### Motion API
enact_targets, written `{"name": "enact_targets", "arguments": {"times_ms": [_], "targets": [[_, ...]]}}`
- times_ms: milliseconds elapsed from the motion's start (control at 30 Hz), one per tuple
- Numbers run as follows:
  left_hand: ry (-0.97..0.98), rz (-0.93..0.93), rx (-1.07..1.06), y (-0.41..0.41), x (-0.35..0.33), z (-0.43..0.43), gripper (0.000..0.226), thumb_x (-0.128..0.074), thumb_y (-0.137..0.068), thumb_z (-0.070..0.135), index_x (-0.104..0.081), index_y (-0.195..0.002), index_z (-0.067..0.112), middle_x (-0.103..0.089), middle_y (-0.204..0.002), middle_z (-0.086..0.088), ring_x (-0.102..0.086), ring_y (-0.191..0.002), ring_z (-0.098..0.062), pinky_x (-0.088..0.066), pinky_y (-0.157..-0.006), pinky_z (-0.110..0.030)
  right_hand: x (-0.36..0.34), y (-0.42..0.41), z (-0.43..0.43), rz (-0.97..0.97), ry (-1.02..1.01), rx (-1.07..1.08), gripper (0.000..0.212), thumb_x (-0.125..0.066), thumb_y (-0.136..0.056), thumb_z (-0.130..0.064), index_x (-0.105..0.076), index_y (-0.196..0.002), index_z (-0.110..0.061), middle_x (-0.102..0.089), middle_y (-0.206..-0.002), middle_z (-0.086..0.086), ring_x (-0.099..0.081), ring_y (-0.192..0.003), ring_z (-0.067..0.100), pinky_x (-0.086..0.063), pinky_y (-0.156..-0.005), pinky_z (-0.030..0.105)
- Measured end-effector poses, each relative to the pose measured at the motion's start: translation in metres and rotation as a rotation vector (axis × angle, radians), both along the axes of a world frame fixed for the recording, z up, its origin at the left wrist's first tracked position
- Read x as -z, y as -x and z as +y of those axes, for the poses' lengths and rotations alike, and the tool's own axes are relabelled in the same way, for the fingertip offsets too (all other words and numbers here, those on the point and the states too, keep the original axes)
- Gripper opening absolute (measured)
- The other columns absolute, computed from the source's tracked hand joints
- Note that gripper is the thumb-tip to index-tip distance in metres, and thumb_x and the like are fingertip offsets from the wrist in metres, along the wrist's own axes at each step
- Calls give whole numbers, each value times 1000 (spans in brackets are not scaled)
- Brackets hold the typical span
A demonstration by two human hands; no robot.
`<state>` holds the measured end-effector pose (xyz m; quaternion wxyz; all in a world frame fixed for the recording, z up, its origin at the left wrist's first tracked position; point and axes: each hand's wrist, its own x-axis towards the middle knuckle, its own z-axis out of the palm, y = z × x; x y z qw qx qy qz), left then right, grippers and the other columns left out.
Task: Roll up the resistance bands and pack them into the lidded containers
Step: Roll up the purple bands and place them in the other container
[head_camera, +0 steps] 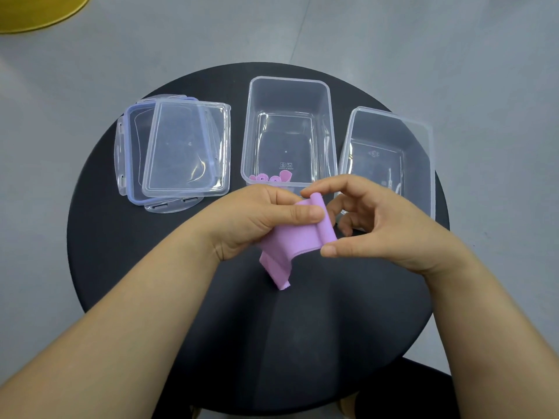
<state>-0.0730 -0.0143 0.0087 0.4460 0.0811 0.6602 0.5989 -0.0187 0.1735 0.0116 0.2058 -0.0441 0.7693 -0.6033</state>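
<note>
On a round black table [121, 267], both hands meet at the centre around a purple band [290, 240]. The left hand [251, 219] pinches its flat part under the thumb. The right hand [384, 225] holds the rolled end between forefinger and thumb, and the loose tail hangs toward 6 o'clock. A clear container [249, 131] at 12 o'clock holds rolled pink bands [269, 177] at its near end. A second container [423, 164] sits at 2 o'clock, with stacked lids [181, 146] at 10 o'clock.
</note>
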Motion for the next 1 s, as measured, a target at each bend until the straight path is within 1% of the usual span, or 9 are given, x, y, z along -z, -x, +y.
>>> {"name": "enact_targets", "arguments": {"times_ms": [100,233,300,500,600,700,767,867,1000], "targets": [[36,25,-8,0,-1,1,23,-77,-58,39,-76,-68,19,-67,-80,-2,-60,-70,-9,-47,-71,-23,-1,-1,0,4,6,6,55,-81,-56,-34,-61,-107,-38,-59,-105,20,-49,-77,47,-46,-70,43],[17,4,-5,-2,-3,2,18,-82,-60,33,-76,-69,19,-69,-87,-5,-60,-78,-12,-48,-77,-26,-1,-1,0,15,12,-3,54,-81,-57,-33,-61,-107,-38,-58,-113,19,-50,-84,52,-47,-70,50],[8,-11,-14,-2,-4,2,27,-78,-52,36,-76,-71,17,-70,-85,-5,-61,-75,-12,-49,-74,-24,-1,-1,1,22,5,-18,56,-81,-57,-32,-60,-109,-38,-57,-116,18,-49,-86,53,-48,-70,49],[9,-16,-16,-2,-3,0,27,-73,-51,36,-75,-68,15,-69,-81,-8,-61,-65,-13,-50,-61,-19,-2,-1,2,13,7,-43,69,-85,-54,-30,-57,-116,-42,-63,-98,-3,-47,-70,30,-49,-69,33],[12,-12,-16,-3,-4,1,19,-71,-53,34,-73,-60,17,-69,-75,-4,-60,-60,-8,-48,-56,-16,-2,0,0,33,-23,-43,64,-84,-54,-35,-59,-113,-42,-62,-108,8,-52,-79,38,-50,-72,38],[42,15,5,-4,-4,2,14,-70,-54,33,-72,-56,19,-64,-60,6,-56,-53,-2,-43,-50,-12,-4,-1,-2,96,-105,-45,56,-84,-58,-28,-62,-109,-33,-60,-115,-3,-58,-88,23,-49,-69,30],[65,44,31,-4,-4,2,19,-70,-51,40,-73,-57,22,-64,-59,8,-55,-55,-1,-42,-54,-12,-5,-2,-3,129,-158,-52,52,-82,-60,-25,-62,-108,-28,-60,-114,-8,-58,-86,14,-48,-67,25],[84,83,52,-3,-2,2,25,-69,-50,47,-74,-60,24,-65,-63,7,-55,-59,-3,-41,-62,-18,-5,-3,-3,161,-198,-66,53,-82,-60,-29,-61,-108,-29,-59,-112,-13,-58,-85,11,-46,-66,21],[79,89,28,-2,0,1,24,-69,-50,46,-73,-58,24,-66,-63,7,-57,-60,-4,-42,-64,-21,-6,-2,-4,116,-175,-55,63,-89,-59,-25,-58,-113,-30,-60,-102,-25,-56,-79,4,-48,-68,22]]}}
